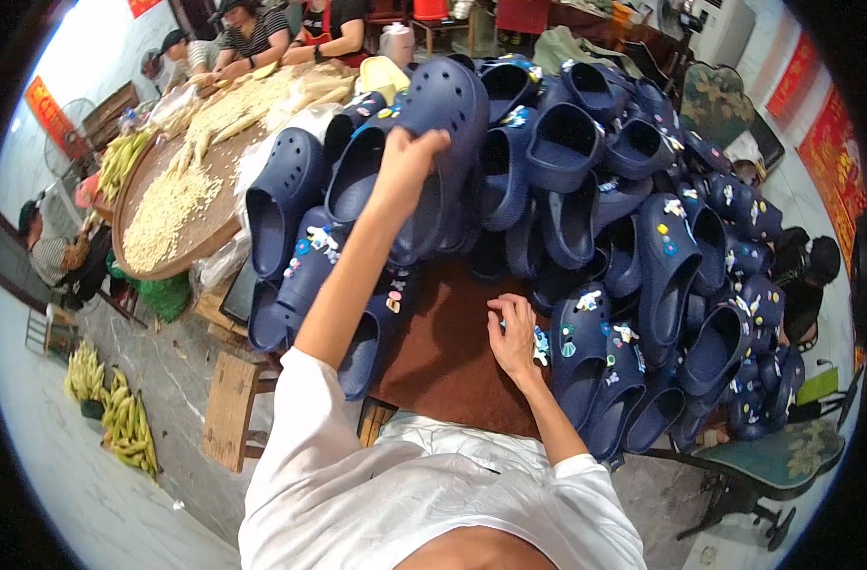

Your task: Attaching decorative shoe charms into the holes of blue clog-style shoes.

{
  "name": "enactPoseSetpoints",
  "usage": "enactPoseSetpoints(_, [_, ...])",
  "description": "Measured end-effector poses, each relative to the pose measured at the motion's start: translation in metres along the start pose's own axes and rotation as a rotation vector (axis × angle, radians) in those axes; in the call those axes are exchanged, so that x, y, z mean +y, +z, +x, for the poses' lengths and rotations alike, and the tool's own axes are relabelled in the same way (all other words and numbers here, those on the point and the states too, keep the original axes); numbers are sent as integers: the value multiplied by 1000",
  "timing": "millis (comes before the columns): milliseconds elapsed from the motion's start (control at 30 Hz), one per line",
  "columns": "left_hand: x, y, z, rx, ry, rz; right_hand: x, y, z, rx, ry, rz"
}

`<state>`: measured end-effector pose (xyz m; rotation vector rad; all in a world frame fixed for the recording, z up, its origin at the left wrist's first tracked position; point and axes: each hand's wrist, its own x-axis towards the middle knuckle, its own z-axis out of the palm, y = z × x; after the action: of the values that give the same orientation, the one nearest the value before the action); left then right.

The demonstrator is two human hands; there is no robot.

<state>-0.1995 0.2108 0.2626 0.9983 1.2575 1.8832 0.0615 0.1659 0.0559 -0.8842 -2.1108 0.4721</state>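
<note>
My left hand (412,173) reaches forward with its fingers closed on the side of a plain navy clog (450,98), which has round holes in its toe and no charms showing. The hand hides part of that clog. Lower and to the right, my right hand (514,332) rests on the brown table cover (452,347) with its fingers loosely bent and the thumb apart. Small blue and white shoe charms (540,344) lie close beside it, partly hidden. A charm-covered navy clog (580,342) stands just right of the right hand.
Navy clogs (669,266), many with charms, are heaped on the right. A round tray (130,204) of pale kernels is at left, with people (253,43) working behind it. A wooden stool (226,410) and corn cobs (130,427) are at lower left, a chair (775,451) at lower right.
</note>
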Motion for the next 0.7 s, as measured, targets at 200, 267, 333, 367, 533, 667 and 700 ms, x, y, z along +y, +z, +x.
enactPoseSetpoints(200, [-30,14,98,16,-111,26,1,-23,21,48,28,14])
enactPoseSetpoints(267, [-41,19,105,0,-111,37,3,-25,21,56,28,19])
enactPoseSetpoints(333, [-47,22,100,-45,-60,153,5,-24,19,53,28,32])
enactPoseSetpoints(367, [-52,25,100,-41,-70,156,6,-24,18,31,47,40])
enactPoseSetpoints(533, [-47,25,84,-79,-28,404,11,-6,19,30,139,139])
enactPoseSetpoints(667, [-45,24,40,-16,120,397,21,18,27,96,347,312])
enactPoseSetpoints(700, [-48,22,28,1,197,350,25,25,29,110,445,398])
